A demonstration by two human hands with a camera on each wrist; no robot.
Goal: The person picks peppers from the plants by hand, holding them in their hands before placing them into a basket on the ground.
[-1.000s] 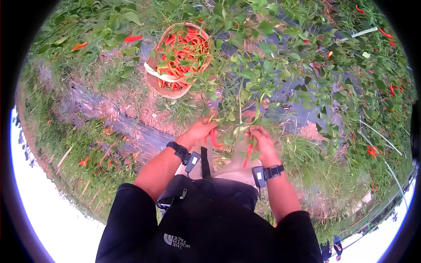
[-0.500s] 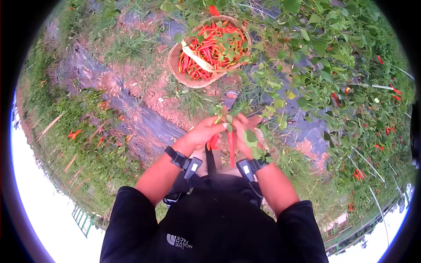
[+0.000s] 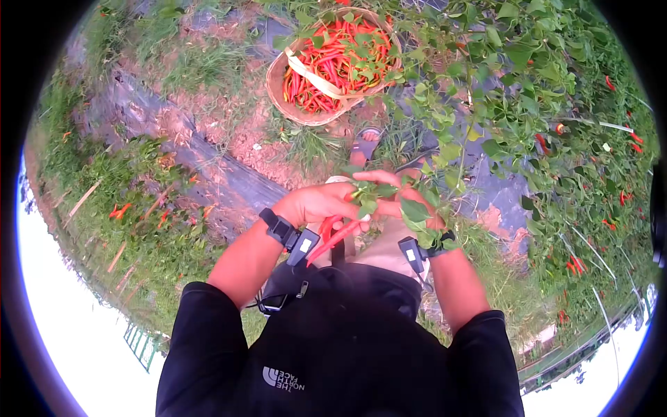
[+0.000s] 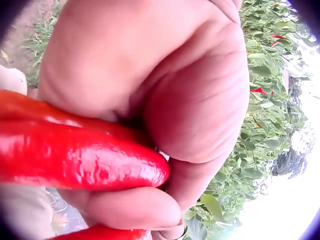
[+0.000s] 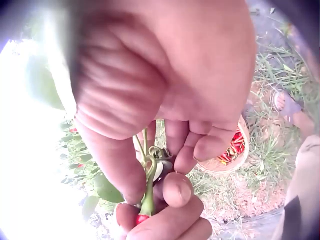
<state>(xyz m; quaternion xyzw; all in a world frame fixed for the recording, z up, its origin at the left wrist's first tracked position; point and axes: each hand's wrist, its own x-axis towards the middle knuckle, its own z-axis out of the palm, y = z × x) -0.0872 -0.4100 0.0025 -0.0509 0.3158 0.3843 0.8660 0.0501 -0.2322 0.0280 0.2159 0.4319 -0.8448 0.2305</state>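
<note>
Both hands meet in front of the person's lap in the head view. The left hand grips several red chili peppers, which slant down to the left below its fingers. In the left wrist view, glossy peppers lie between the curled fingers and palm of that hand. The right hand touches the left one, with green leaves around it. Up close in the right wrist view, the right hand pinches a green stem, and left fingertips hold the red pepper end below.
A woven basket full of red chilies stands on the ground ahead, its pale handle across it. Leafy pepper plants rise on the right. Dark plastic sheeting runs along the left. A sandaled foot is below the basket.
The hands came together from either side of a plant stem. The pepper that hung below the right hand now slants beside those in the left hand. The basket sits farther right in view.
</note>
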